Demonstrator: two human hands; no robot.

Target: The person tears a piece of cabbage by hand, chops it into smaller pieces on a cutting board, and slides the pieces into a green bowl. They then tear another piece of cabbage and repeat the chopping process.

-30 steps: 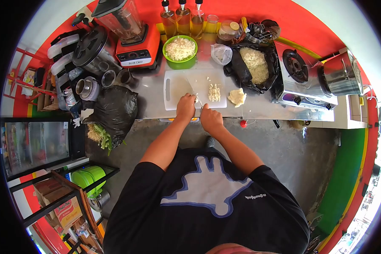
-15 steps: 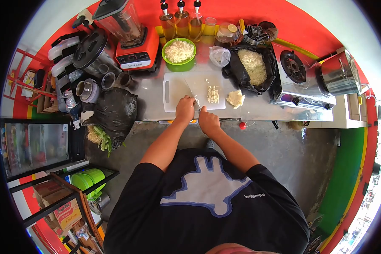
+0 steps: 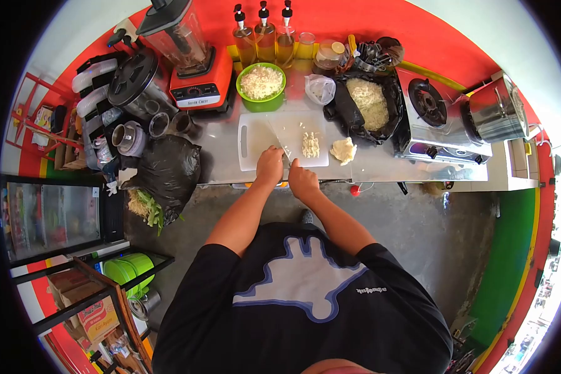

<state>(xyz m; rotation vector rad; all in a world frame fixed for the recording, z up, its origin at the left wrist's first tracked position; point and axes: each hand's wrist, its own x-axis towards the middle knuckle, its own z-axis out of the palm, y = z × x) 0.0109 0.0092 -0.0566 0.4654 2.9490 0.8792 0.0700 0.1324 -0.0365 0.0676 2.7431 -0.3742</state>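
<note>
My right hand (image 3: 303, 181) is closed around the handle of a knife (image 3: 278, 135), whose thin blade slants up and left across the white cutting board (image 3: 244, 163). Beside the blade, at the board's front edge, my left hand (image 3: 269, 166) has its fingers curled together; whatever they pinch is hidden. Small pale bits lie near the blade. A little heap of chopped whitish food (image 3: 310, 145) sits on the board's right part. Just off the board, on the metal counter, rests a pale uneven chunk (image 3: 343, 151).
Behind the board stand a green bowl (image 3: 262, 105) of shredded white food and a red blender (image 3: 199, 87). A black bag (image 3: 343, 112) with pale shreds lies right, near the gas stove (image 3: 439, 146). Another black bag (image 3: 168, 168) sits at the left. Pump bottles (image 3: 265, 43) line the wall.
The view has shifted slightly, so the counter appears a little lower. Both hands stay at the board's front edge, and the knife still slants across the board.
</note>
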